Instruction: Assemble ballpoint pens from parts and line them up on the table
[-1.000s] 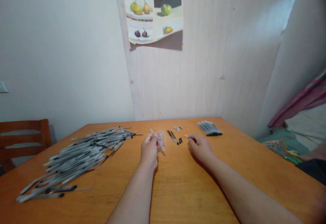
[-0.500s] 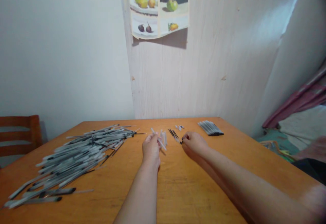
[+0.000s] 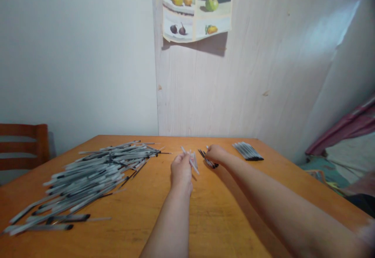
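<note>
In my left hand (image 3: 181,168), closed at the table's middle, is a slim white pen barrel (image 3: 194,166), held at a slant. Several more clear-white barrels (image 3: 194,157) lie just right of those fingers. My right hand (image 3: 214,154) reaches down with fingers bunched beside a small row of dark-tipped pen refills (image 3: 202,154) with black ends (image 3: 215,165). The hand covers part of that row and the small pale pieces behind it. Whatever its fingertips pinch is hidden.
A large loose heap of grey-white pens and pen parts (image 3: 96,176) spreads over the left of the wooden table (image 3: 216,219). A neat row of black-ended pens (image 3: 247,151) lies at the back right. A wooden chair (image 3: 23,146) stands at left.
My right hand has moved from the refills' near black ends to farther back, over the small pieces. My left hand still holds the barrel. The whole view has swung slightly left.
</note>
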`<state>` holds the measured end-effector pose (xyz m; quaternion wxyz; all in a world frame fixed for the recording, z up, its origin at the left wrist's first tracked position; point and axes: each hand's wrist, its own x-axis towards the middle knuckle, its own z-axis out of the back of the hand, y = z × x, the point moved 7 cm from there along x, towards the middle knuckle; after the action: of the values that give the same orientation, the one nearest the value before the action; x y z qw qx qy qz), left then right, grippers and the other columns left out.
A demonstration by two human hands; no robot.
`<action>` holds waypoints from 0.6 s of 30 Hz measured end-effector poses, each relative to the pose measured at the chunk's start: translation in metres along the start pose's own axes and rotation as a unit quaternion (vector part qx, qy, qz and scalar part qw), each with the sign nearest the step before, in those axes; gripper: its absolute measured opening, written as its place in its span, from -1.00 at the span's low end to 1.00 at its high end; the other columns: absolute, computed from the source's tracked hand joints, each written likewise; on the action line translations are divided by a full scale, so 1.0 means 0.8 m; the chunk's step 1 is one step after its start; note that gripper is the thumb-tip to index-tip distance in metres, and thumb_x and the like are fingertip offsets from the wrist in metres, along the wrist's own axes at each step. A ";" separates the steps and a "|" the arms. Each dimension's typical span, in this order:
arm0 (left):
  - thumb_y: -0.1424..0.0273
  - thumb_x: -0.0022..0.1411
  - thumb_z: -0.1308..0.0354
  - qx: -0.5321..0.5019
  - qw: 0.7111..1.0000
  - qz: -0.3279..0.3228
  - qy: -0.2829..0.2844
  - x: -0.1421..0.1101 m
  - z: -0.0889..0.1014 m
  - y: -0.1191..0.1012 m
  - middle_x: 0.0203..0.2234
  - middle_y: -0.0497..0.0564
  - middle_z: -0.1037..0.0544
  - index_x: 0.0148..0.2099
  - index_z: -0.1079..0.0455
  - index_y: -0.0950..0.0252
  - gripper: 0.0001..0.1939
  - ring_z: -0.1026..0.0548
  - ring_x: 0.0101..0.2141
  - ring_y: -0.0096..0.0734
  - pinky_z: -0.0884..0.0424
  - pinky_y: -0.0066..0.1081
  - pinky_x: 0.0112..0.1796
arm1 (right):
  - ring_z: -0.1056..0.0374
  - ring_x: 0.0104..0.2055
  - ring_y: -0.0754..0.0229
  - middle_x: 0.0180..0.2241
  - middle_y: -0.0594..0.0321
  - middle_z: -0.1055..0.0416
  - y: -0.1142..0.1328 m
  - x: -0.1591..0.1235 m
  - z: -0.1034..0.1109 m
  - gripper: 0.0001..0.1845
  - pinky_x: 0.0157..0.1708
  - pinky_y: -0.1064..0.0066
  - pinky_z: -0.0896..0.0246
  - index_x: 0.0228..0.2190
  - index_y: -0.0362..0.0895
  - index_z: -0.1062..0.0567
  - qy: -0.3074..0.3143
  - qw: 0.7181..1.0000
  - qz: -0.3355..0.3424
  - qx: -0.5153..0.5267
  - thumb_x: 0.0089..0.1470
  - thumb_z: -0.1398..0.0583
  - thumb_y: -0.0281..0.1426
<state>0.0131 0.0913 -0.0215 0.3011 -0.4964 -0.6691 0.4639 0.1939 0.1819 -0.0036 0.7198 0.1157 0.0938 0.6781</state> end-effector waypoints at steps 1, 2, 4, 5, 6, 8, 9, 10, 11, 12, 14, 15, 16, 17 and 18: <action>0.22 0.08 -0.23 0.001 1.000 -0.001 0.000 0.000 -0.001 0.000 -0.58 -0.08 -0.45 -0.38 -0.43 0.29 -0.77 -0.31 -0.62 -0.59 -0.19 -0.56 -0.56 | -0.48 -0.36 0.06 -0.43 -0.01 -0.55 0.004 0.003 -0.003 -0.88 -0.44 0.41 -0.23 -0.48 -0.18 -0.58 0.005 1.000 -0.001 -0.006 -0.13 -0.27 -0.38; 0.21 0.08 -0.23 0.003 1.000 -0.001 0.000 -0.001 -0.001 0.000 -0.59 -0.08 -0.45 -0.38 -0.43 0.29 -0.77 -0.31 -0.62 -0.58 -0.19 -0.57 -0.56 | -0.49 -0.33 0.03 -0.39 -0.04 -0.55 0.007 0.005 -0.006 -0.86 -0.42 0.39 -0.25 -0.46 -0.18 -0.59 0.010 1.000 -0.004 -0.012 -0.14 -0.27 -0.38; 0.22 0.09 -0.21 0.008 1.000 -0.001 -0.001 -0.001 -0.002 -0.001 -0.59 -0.08 -0.45 -0.38 -0.42 0.29 -0.78 -0.31 -0.62 -0.58 -0.18 -0.57 -0.56 | -0.50 -0.30 -0.02 -0.35 -0.06 -0.56 0.012 0.008 -0.012 -0.83 -0.40 0.36 -0.28 -0.44 -0.19 -0.59 0.018 0.999 -0.012 -0.024 -0.18 -0.29 -0.40; 0.23 0.09 -0.20 0.010 1.000 -0.001 -0.002 -0.002 -0.002 0.000 -0.59 -0.08 -0.45 -0.39 -0.42 0.29 -0.78 -0.30 -0.62 -0.58 -0.17 -0.57 -0.56 | -0.50 -0.29 -0.04 -0.34 -0.07 -0.56 0.014 0.008 -0.014 -0.81 -0.39 0.35 -0.29 -0.43 -0.20 -0.59 0.022 0.999 -0.016 -0.029 -0.22 -0.30 -0.41; 0.23 0.10 -0.20 0.014 1.000 -0.001 -0.003 -0.002 -0.001 0.000 -0.59 -0.08 -0.44 -0.40 -0.41 0.29 -0.79 -0.29 -0.63 -0.59 -0.17 -0.56 -0.56 | -0.51 -0.29 -0.05 -0.35 -0.07 -0.56 0.015 0.008 -0.015 -0.80 -0.39 0.35 -0.30 -0.44 -0.20 -0.58 0.024 0.999 -0.021 -0.034 -0.26 -0.31 -0.43; 0.24 0.11 -0.18 0.024 1.000 -0.001 -0.003 -0.001 -0.001 0.001 -0.60 -0.09 -0.44 -0.41 -0.41 0.28 -0.80 -0.28 -0.63 -0.59 -0.16 -0.56 -0.55 | -0.51 -0.29 -0.06 -0.36 -0.07 -0.56 0.017 0.007 -0.018 -0.78 -0.39 0.35 -0.32 -0.46 -0.21 -0.58 0.030 0.998 -0.029 -0.041 -0.32 -0.33 -0.47; 0.24 0.11 -0.17 0.029 1.000 -0.001 -0.002 -0.001 -0.001 0.002 -0.60 -0.10 -0.43 -0.42 -0.40 0.28 -0.80 -0.28 -0.63 -0.59 -0.16 -0.56 -0.55 | -0.51 -0.29 -0.06 -0.37 -0.07 -0.56 0.017 0.006 -0.019 -0.78 -0.39 0.35 -0.32 -0.48 -0.22 -0.57 0.033 0.998 -0.032 -0.044 -0.35 -0.33 -0.49; 0.24 0.11 -0.17 0.032 1.000 0.000 0.000 -0.001 -0.002 0.002 -0.60 -0.10 -0.43 -0.42 -0.40 0.27 -0.80 -0.28 -0.63 -0.59 -0.16 -0.55 -0.55 | -0.51 -0.30 -0.06 -0.38 -0.07 -0.55 0.016 0.006 -0.019 -0.77 -0.39 0.35 -0.33 -0.48 -0.22 -0.57 0.035 0.998 -0.035 -0.047 -0.37 -0.33 -0.51; 0.24 0.12 -0.17 0.032 0.999 0.002 0.003 -0.001 -0.002 0.003 -0.60 -0.11 -0.42 -0.41 -0.40 0.27 -0.80 -0.28 -0.63 -0.59 -0.15 -0.55 -0.54 | -0.51 -0.31 -0.05 -0.39 -0.06 -0.55 0.016 0.006 -0.020 -0.77 -0.40 0.36 -0.33 -0.49 -0.22 -0.57 0.037 0.997 -0.038 -0.048 -0.38 -0.32 -0.52; 0.23 0.12 -0.17 0.030 1.000 0.003 0.005 -0.001 -0.003 0.004 -0.60 -0.11 -0.42 -0.41 -0.40 0.27 -0.80 -0.28 -0.63 -0.59 -0.15 -0.55 -0.54 | -0.51 -0.32 -0.05 -0.40 -0.05 -0.55 0.015 0.006 -0.021 -0.76 -0.41 0.36 -0.33 -0.49 -0.22 -0.56 0.039 0.997 -0.040 -0.050 -0.40 -0.32 -0.53; 0.23 0.12 -0.17 0.023 1.000 0.008 0.007 -0.002 -0.003 0.005 -0.58 -0.11 -0.43 -0.39 -0.39 0.26 -0.80 -0.28 -0.63 -0.59 -0.15 -0.55 -0.54 | -0.51 -0.35 -0.04 -0.43 -0.03 -0.55 0.013 0.008 -0.024 -0.76 -0.43 0.36 -0.33 -0.51 -0.22 -0.56 0.044 0.997 -0.044 -0.051 -0.42 -0.32 -0.54; 0.24 0.12 -0.17 0.020 1.000 0.010 0.008 -0.002 -0.004 0.005 -0.58 -0.11 -0.43 -0.39 -0.39 0.26 -0.81 -0.28 -0.63 -0.60 -0.15 -0.55 -0.54 | -0.50 -0.36 -0.03 -0.44 -0.02 -0.54 0.012 0.009 -0.026 -0.77 -0.44 0.36 -0.33 -0.52 -0.22 -0.55 0.046 0.997 -0.046 -0.052 -0.43 -0.32 -0.54; 0.24 0.13 -0.17 0.019 1.000 0.011 0.010 -0.003 -0.004 0.005 -0.57 -0.10 -0.43 -0.38 -0.39 0.26 -0.81 -0.27 -0.63 -0.60 -0.15 -0.55 -0.54 | -0.50 -0.38 -0.02 -0.45 -0.01 -0.54 0.011 0.010 -0.027 -0.77 -0.44 0.36 -0.34 -0.53 -0.23 -0.55 0.049 0.996 -0.047 -0.052 -0.44 -0.32 -0.54; 0.24 0.13 -0.17 0.018 1.000 0.013 0.011 -0.003 -0.005 0.005 -0.58 -0.10 -0.43 -0.38 -0.39 0.26 -0.81 -0.27 -0.63 -0.60 -0.14 -0.56 -0.54 | -0.50 -0.39 -0.02 -0.47 0.00 -0.53 0.011 0.011 -0.029 -0.77 -0.44 0.35 -0.34 -0.54 -0.23 -0.54 0.052 0.996 -0.048 -0.052 -0.44 -0.32 -0.54; 0.25 0.13 -0.17 0.016 1.000 0.016 0.012 -0.004 -0.006 0.005 -0.58 -0.10 -0.42 -0.39 -0.38 0.26 -0.81 -0.27 -0.63 -0.60 -0.14 -0.56 -0.54 | -0.49 -0.41 -0.01 -0.49 0.01 -0.53 0.011 0.012 -0.031 -0.78 -0.44 0.35 -0.34 -0.55 -0.23 -0.54 0.056 0.996 -0.050 -0.051 -0.44 -0.32 -0.54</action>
<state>0.0197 0.0901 -0.0236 0.3098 -0.5079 -0.6496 0.4734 0.1788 0.1931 -0.0244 0.7513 0.0359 0.1044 0.6507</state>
